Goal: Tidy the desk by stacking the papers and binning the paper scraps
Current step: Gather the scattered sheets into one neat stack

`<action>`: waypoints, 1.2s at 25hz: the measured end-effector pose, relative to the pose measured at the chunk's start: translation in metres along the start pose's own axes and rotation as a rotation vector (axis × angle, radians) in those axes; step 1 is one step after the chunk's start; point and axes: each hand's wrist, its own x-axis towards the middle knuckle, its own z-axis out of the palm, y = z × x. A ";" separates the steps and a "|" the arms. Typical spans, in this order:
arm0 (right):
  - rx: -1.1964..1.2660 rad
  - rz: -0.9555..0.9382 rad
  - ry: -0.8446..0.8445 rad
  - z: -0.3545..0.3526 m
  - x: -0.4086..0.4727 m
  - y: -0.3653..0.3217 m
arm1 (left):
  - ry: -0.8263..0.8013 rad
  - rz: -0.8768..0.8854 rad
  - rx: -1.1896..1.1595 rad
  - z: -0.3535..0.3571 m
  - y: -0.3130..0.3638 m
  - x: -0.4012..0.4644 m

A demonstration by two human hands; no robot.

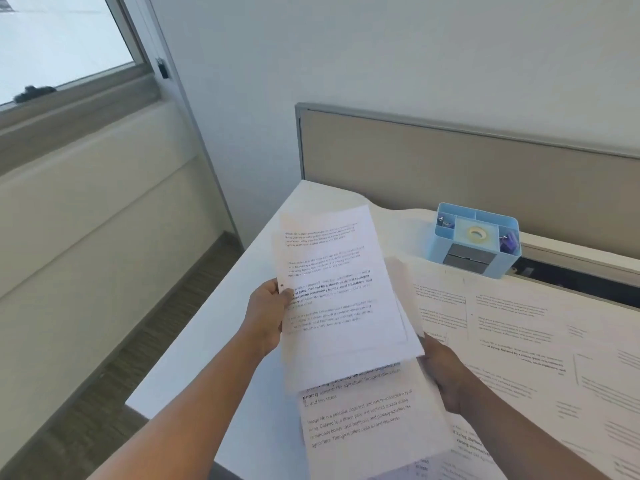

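My left hand [268, 315] pinches the left edge of a small stack of printed white sheets [341, 292], held up above the white desk [214, 344]. My right hand [446, 375] grips the right edge of a lower printed sheet [370, 427] that hangs below and partly behind the raised stack. More printed papers [526, 327] lie spread flat over the desk to the right, overlapping one another. No paper scraps or bin show in this view.
A light blue desk organiser [476, 239] with a tape roll and clips stands at the desk's back edge, against a beige partition [467, 168]. The desk's left edge drops to carpeted floor [104, 393] below a window [59, 39].
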 end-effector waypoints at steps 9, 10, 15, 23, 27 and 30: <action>-0.078 -0.020 -0.197 -0.004 0.003 0.005 | 0.059 0.049 0.116 -0.001 -0.008 0.001; -0.080 -0.012 -0.196 -0.005 0.003 0.005 | 0.073 0.066 0.116 -0.002 -0.007 0.003; -0.081 -0.007 -0.203 -0.006 0.003 0.004 | 0.192 0.172 0.084 -0.006 0.001 0.009; -0.048 -0.058 -0.089 -0.014 0.010 0.007 | 0.193 0.098 -0.052 -0.029 0.014 0.017; 0.009 -0.087 0.021 -0.013 0.014 0.009 | 0.058 -0.082 0.056 -0.031 -0.010 0.017; 0.069 -0.079 0.064 -0.007 0.012 0.010 | 0.014 -0.122 0.145 -0.022 -0.037 0.009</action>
